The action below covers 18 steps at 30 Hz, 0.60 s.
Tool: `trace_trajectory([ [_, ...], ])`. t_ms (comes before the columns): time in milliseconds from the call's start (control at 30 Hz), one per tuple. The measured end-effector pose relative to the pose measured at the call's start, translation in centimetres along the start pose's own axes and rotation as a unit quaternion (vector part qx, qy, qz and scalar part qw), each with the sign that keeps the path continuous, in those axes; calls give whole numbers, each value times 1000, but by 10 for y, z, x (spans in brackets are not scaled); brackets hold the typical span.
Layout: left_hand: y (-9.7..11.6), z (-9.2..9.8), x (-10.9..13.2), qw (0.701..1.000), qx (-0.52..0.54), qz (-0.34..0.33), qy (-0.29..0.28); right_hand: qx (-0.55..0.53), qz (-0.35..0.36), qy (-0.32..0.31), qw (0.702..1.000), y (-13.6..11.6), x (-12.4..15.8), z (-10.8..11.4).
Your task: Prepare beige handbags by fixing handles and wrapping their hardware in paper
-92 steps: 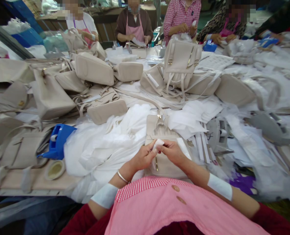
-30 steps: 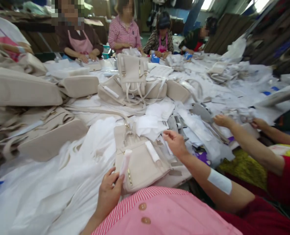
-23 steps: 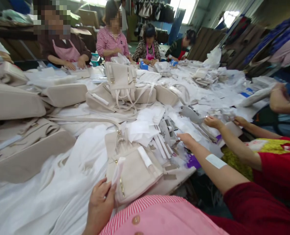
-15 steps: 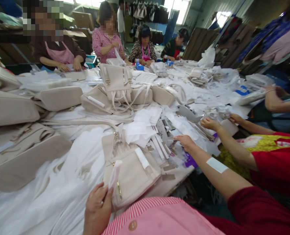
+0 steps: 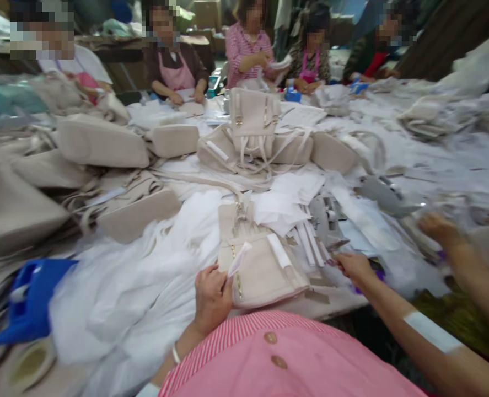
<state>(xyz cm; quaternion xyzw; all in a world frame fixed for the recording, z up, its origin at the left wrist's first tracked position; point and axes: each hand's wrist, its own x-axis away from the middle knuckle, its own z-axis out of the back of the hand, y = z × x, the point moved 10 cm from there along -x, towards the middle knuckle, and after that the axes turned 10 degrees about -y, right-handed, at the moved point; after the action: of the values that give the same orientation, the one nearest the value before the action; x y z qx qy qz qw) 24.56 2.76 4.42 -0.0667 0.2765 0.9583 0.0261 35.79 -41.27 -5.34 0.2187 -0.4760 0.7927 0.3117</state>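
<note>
A beige leather-look backpack point(image 5: 264, 270) lies flat in front of me, with gold zips and a white wrap on its strap side. At its left edge, my left hand point(image 5: 213, 298) is closed on a strip of white wrapping paper point(image 5: 240, 259) that sticks up over the zip. My right hand point(image 5: 355, 268) is to the right of the backpack, over the table edge, its fingers pinched together. Something small and thin shows at its fingertips, too blurred to name. White paper strips point(image 5: 310, 242) lie just beyond those fingers.
More beige bags point(image 5: 103, 140) are piled on the left, and one backpack point(image 5: 254, 118) stands mid-table. White sheets point(image 5: 288, 201) lie before it. A blue plastic tool point(image 5: 37, 298) is at lower left. A co-worker's hand point(image 5: 438, 229) works close on the right; several people sit opposite.
My view has swung left, bringing more bags and the blue tool into sight. My left hand still holds the paper at the backpack. My right hand stays pinched, nearer the table edge.
</note>
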Motion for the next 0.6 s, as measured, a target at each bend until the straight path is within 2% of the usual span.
trace_trajectory([
  [33,1,1,0,1000,-6,14,-6,12,27,-21,999,-11,11,-10],
  [100,3,3,-1,999,-21,38,-16,43,136,-85,986,-52,47,-43],
  [167,7,5,-2,998,-38,52,-21,71,212,-178,958,-90,96,-94],
  [233,13,5,-2,996,-59,53,-26,81,262,-306,912,-118,150,-160],
  [300,18,5,-2,995,-81,50,-35,83,260,-384,882,-127,186,-217],
  [367,20,4,-1,993,-97,48,-42,78,234,-396,885,-124,195,-255],
  [467,20,4,1,992,-106,47,-45,69,183,-369,909,-105,182,-282],
  [600,18,2,4,993,-102,43,-38,97,175,-346,917,-91,168,-285],
])
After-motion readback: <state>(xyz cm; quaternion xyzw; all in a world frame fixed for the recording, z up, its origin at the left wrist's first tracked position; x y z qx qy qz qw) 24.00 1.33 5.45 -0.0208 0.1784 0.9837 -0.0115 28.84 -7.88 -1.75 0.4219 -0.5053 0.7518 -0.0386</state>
